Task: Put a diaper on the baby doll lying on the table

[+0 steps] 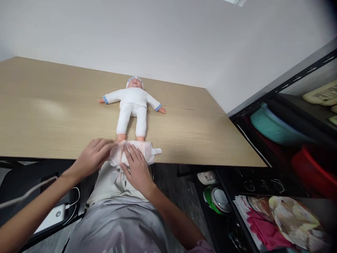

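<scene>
A folded white diaper [143, 151] lies at the near edge of the table [52, 116], just below the feet of a doll [133, 105] lying on its back in white clothes; the left hand [92, 158] pinches the diaper's left end, fingers closed on it; the right hand [137, 168] rests flat on top, fingers spread apart, clamping nothing; the diaper looks light, soft and crumply, best taken by its edges or side tabs; a shelf [284, 140] of coloured items stands to the right.
</scene>
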{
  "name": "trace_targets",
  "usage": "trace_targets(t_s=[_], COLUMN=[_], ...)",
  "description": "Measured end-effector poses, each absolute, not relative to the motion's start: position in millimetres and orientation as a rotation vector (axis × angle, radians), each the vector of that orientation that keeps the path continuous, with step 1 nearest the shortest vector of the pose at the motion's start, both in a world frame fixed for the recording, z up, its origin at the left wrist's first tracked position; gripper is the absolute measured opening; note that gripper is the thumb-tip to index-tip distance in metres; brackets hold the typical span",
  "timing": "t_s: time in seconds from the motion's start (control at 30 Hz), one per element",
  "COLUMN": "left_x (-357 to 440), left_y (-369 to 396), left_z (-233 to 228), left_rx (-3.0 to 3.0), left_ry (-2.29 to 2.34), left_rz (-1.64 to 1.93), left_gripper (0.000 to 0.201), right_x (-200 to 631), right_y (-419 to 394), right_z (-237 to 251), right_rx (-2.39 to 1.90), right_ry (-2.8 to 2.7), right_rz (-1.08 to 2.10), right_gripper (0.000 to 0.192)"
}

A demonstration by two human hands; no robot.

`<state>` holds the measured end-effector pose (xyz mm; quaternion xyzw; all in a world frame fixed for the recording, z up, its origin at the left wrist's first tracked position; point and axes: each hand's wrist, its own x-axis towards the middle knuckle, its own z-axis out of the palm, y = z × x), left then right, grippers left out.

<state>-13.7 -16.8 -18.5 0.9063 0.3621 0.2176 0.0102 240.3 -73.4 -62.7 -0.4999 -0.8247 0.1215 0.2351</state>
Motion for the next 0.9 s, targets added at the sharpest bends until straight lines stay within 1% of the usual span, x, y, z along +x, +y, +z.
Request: trace_targets(t_s=[0.1,0.2,0.27,0.3,0.37,0.43,0.5,0.57,0.7,0.9], left_x=[6.5,37.6,54.4,60.8,70.2,77.4,84.2,90.3,96.9,99.1], left_y=[49.3,91.3,107.4,113.3,122.3,128.8,133.4,136.6,142.4,159.6], left_z=[3.4,12.9,12.9,12.0,10.0,8.8,8.8,11.0,30.2,86.5], left_rx=[3.048,3.169,3.170,3.154,3.101,3.054,3.045,3.055,3.005,2.770], left_ry=[1.072,0.716,0.499,0.430,0.356,0.312,0.278,0.250,0.241,0.376], left_rz=[0.532,0.237,0.169,0.179,0.234,0.265,0.253,0.240,0.368,0.725], left_gripper=[0.068,0.098,0.106,0.105,0.094,0.070,0.046,0.034,0.033,0.040], right_x=[241.0,241.8,242.5,242.8,243.4,244.0,244.6,245.7,249.9,257.3], right_y=[-72.0,-71.4,-71.7,-71.9,-72.6,-73.2,-73.6,-73.0,-65.0,-29.6], right_z=[-61.3,-61.7,-62.0,-62.0,-62.0,-62.1,-61.7,-60.3,-54.2,-51.5], right_rx=[-1.371,-1.374,-1.366,-1.360,-1.348,-1.341,-1.336,-1.336,-1.379,-1.423], right_ry=[-2.263,-2.248,-2.224,-2.208,-2.173,-2.150,-2.152,-2.177,-2.220,-2.278], right_rz=[0.347,0.360,0.375,0.385,0.408,0.420,0.416,0.408,0.411,0.399], right_gripper=[0.070,0.069,0.067,0.065,0.060,0.057,0.058,0.062,0.066,0.062])
